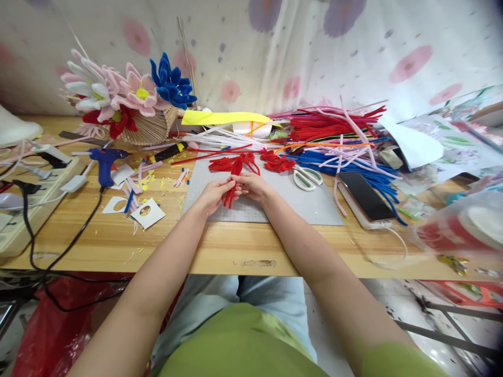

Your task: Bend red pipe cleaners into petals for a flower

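Observation:
Between my hands is a red pipe cleaner petal point(237, 166), its looped top pointing up and loose ends hanging below my fingers. My left hand point(217, 196) is closed on it from the left, thumb and fingers pinching. From the right, my right hand point(252, 186) also pinches it, the fingertips of both hands meeting. Just behind them on the grey cutting mat point(306, 207) lie more bent red pipe cleaner pieces point(220, 164) and a bunched red pile point(277, 161). White-handled scissors point(307, 178) rest on the mat to the right.
Pipe cleaner flowers point(141, 93) stand at back left, near a blue glue gun point(105, 165) and a power strip point(23, 230). Bundles of red point(330, 125) and blue pipe cleaners point(353, 167) lie at back right. A phone point(367, 196) and a red-white cup point(463, 228) sit at right.

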### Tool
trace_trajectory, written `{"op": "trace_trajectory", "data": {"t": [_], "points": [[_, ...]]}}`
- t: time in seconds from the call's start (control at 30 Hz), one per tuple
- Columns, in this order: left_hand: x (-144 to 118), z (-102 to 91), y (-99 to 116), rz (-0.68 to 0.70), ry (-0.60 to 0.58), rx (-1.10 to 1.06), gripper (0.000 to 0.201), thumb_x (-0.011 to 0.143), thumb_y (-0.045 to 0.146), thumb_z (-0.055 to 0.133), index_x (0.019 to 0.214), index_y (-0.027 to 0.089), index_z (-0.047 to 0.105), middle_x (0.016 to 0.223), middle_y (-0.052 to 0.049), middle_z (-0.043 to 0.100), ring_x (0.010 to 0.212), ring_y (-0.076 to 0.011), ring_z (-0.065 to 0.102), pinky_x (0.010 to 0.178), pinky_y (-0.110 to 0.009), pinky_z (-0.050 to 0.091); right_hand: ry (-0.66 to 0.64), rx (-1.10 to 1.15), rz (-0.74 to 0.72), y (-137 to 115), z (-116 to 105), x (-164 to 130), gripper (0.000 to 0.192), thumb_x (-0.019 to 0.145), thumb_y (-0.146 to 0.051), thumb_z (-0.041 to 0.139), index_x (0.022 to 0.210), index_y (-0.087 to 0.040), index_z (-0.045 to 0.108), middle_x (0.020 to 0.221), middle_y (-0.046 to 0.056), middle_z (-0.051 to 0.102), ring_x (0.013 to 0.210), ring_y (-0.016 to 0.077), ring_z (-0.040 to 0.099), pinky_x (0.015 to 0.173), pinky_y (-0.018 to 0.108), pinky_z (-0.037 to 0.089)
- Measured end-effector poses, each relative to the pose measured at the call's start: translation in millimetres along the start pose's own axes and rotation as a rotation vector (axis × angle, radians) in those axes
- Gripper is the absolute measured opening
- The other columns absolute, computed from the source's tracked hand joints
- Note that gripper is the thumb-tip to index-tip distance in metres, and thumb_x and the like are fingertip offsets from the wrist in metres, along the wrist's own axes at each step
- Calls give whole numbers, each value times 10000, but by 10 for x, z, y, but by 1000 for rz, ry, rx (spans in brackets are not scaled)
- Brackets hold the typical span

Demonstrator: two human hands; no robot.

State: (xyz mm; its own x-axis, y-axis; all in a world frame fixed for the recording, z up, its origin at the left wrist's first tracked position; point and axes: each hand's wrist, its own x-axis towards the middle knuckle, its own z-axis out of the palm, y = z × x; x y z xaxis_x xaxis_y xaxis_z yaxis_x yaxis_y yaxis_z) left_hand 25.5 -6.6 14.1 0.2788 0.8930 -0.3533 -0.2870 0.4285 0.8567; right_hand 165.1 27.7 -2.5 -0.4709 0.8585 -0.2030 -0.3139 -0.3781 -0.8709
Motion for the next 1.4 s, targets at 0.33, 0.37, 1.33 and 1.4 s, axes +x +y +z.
{"op": "trace_trajectory", "data": {"t": [0.33, 0.37, 1.33, 1.4], "points": [[76, -28, -111, 167, -99, 103, 195, 624, 198, 750, 762, 83, 675, 717, -77, 706, 674, -151, 667, 686, -289, 540, 37, -50, -19, -21, -32, 25, 255, 657, -315, 737, 689, -123, 573, 406, -55, 481, 333, 16, 320, 307, 145, 170], [81, -23, -120, 179, -84, 106, 223, 605, 222, 769, 750, 82, 672, 705, -73, 703, 654, -143, 659, 674, -285, 538, 33, -52, -21, -21, -27, 23, 251, 664, -315, 732, 694, -122, 575, 406, -55, 482, 331, 15, 315, 307, 145, 170], [-42, 36, 121, -157, 21, -299, 193, 891, 143, 465, 773, 98, 610, 533, 53, 517, 395, -3, 483, 435, -117, 452, 236, -1021, -652, -17, 63, -36, 400, 903, -477, 347, 729, -173, 539, 804, 37, 565, 785, 138, 497, 780, 282, 389], [-5, 30, 85, -38, 85, -208, 166, 871, 131, 493, 764, 93, 615, 542, 47, 528, 408, -9, 486, 454, -131, 457, 242, -1129, -624, -36, 52, -58, 330, 903, -403, 378, 719, -173, 526, 735, 21, 555, 708, 128, 476, 704, 264, 372]]}}
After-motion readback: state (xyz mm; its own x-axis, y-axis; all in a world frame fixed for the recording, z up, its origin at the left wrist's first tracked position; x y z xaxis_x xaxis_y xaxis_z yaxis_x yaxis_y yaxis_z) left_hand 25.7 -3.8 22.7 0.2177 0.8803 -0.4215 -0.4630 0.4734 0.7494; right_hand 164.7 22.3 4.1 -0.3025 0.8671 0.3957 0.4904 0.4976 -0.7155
